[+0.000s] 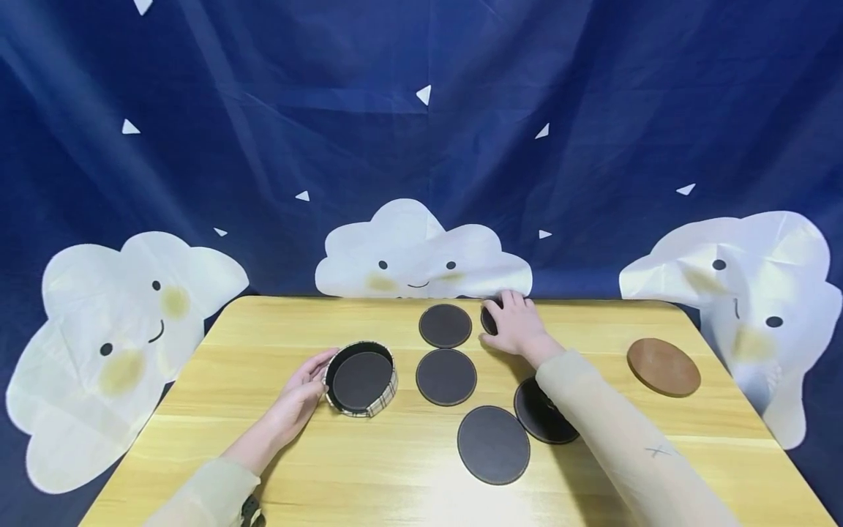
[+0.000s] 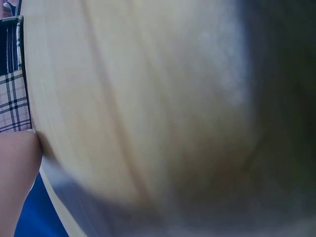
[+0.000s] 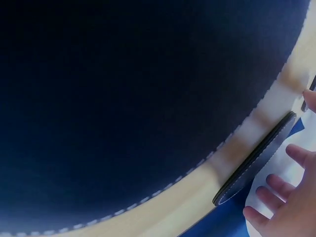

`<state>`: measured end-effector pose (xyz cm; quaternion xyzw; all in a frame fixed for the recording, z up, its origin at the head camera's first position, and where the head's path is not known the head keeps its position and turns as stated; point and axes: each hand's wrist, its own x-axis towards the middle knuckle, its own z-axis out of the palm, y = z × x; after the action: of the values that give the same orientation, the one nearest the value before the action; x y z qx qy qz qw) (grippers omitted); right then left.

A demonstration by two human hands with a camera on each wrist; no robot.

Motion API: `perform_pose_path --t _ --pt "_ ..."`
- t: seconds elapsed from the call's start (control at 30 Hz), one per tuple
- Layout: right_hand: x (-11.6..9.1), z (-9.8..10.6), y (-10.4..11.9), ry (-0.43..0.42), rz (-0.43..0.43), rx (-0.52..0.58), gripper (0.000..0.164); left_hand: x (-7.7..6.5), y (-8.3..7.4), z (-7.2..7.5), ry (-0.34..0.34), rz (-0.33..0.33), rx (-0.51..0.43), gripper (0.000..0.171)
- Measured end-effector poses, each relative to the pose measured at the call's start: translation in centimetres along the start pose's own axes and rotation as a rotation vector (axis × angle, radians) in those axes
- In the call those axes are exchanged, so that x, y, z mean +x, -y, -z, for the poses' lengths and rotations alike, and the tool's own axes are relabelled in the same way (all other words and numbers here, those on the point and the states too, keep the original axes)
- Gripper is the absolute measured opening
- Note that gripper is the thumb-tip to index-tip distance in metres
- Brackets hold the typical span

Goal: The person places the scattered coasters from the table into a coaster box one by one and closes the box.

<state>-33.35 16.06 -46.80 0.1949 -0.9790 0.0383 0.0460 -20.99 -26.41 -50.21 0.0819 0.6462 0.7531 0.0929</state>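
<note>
My left hand grips the left side of a round coaster holder with a plaid outer wall and dark inside; the same plaid wall shows at the edge of the left wrist view. At the far edge of the table, my right hand reaches over a black round coaster, which it partly hides. From the right wrist, the fingers look spread and apart, beside a coaster with light stitching. Another dark coaster fills much of that view.
Two black coasters, a far one and a nearer one, lie right of the holder. Closer in are another coaster and one partly under the right sleeve. A brown disc lies at the right of the wooden table.
</note>
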Motion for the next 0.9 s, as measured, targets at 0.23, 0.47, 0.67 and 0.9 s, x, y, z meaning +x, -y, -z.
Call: perform_pose_path --t 0.23,0.47,0.67,0.9 --pt "0.39 -0.42 -0.43 0.026 -0.053 0.038 0.071 0.03 -0.15 -0.21 -0.007 0.004 -0.010 0.079" --pt "0.45 -0.38 -0.53 0.039 -0.078 0.084 0.068 -0.05 -0.11 -0.15 0.004 -0.017 -0.016 0.076" --pt "0.55 -0.36 -0.45 0.062 -0.084 0.074 0.067 0.04 0.07 0.01 -0.001 -0.015 -0.006 0.078" --pt "0.61 -0.46 -0.41 0.090 -0.099 0.080 0.072 0.03 -0.08 -0.13 -0.017 0.019 0.002 0.081"
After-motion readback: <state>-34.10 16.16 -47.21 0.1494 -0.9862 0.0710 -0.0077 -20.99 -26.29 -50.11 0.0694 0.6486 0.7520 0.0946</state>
